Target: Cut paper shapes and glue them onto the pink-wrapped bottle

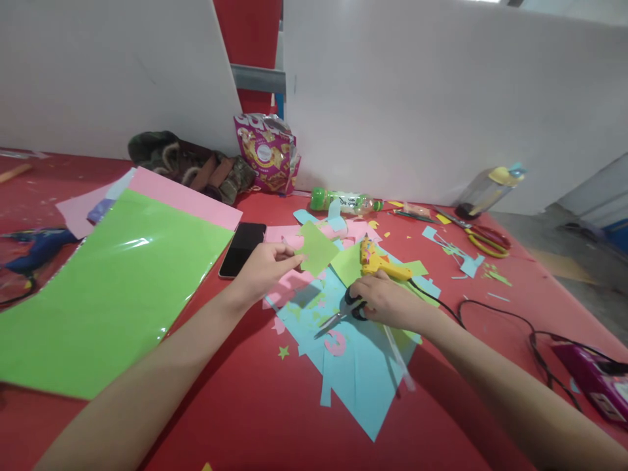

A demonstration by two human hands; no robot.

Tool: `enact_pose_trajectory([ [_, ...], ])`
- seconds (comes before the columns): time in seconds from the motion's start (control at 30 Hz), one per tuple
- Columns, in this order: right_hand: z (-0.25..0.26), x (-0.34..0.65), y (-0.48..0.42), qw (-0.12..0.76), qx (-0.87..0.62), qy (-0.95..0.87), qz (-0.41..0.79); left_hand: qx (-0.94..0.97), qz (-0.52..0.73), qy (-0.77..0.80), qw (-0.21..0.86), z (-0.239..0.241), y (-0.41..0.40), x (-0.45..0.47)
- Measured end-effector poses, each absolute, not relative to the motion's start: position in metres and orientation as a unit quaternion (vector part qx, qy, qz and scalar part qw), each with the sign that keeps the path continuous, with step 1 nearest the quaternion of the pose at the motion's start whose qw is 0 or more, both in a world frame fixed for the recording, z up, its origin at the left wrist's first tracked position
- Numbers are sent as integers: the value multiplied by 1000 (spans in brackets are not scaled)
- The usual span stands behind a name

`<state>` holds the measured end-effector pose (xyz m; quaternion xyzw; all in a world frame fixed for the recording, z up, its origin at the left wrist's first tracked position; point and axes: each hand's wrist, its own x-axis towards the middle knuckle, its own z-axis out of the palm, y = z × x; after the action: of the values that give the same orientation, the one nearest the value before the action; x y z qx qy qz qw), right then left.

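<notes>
Viewed from beside the worktop (235,392): red surface, paper scraps spread over the centre. L hand (265,267) is raised just above the worktop, grip clamped on the green paper piece (318,248), w/ thumb and forefinger pinching its near-left edge. The piece is held clear of the surface, approx. flat, over the pink scraps. R hand (387,302) rests low on the light-blue sheet (360,373), grip closed round the black handles of the scissors (343,313). Whether the fingers pass thru the loops cannot be told. The blades lie on the light-blue sheet, approx. together, tips pointing to the person's left. A yellow glue gun (379,261) lies just beyond the R hand, near the knuckles. Its black cable (434,301) runs right toward a purple box (591,379) at the worktop edge. A black phone (242,248) lies just left of the L hand, beside a large green sheet (108,294) that overlaps a pink sheet (186,196). Far side, left to right: snack bag (267,154); green-capped bottle (343,201) on its side; 2nd pair of scissors, red/yellow handles (487,239); clear drinking bottle (483,190). A blue glue gun (39,245) lies at far left. White boards (417,98) stand behind.
</notes>
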<state>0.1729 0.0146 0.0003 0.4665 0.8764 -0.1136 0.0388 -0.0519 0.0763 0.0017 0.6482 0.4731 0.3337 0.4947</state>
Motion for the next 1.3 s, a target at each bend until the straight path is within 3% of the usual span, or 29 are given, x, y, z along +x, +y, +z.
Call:
enact_pose_trajectory([
  [0.13, -2, 179, 17, -159, 495, 829, -207, 632, 346, 473, 507, 3, 76, -52],
  [0.3, 0, 168, 15, -260, 565, 731, -280, 570, 393, 484, 535, 4, 76, -51],
  [0.4, -2, 150, 10, -325, 560, 619, -444, 535, 428, 475, 553, 1, 77, -48],
  [0.53, -8, 124, -1, -329, 496, 558, -578, 505, 467, 472, 551, -4, 77, -44],
  [0.73, -17, 102, -11, -257, 452, 481, -705, 494, 506, 476, 522, -1, 73, -43],
  [0.83, -15, 95, -10, -260, 459, 484, -698, 549, 477, 497, 474, 2, 67, -42],
  [1.0, -11, 87, -4, -337, 460, 476, -669, 630, 453, 515, 363, 6, 59, -40],
  [1.3, -20, 84, 1, -381, 471, 485, -631, 615, 471, 502, 386, 4, 56, -36],
])
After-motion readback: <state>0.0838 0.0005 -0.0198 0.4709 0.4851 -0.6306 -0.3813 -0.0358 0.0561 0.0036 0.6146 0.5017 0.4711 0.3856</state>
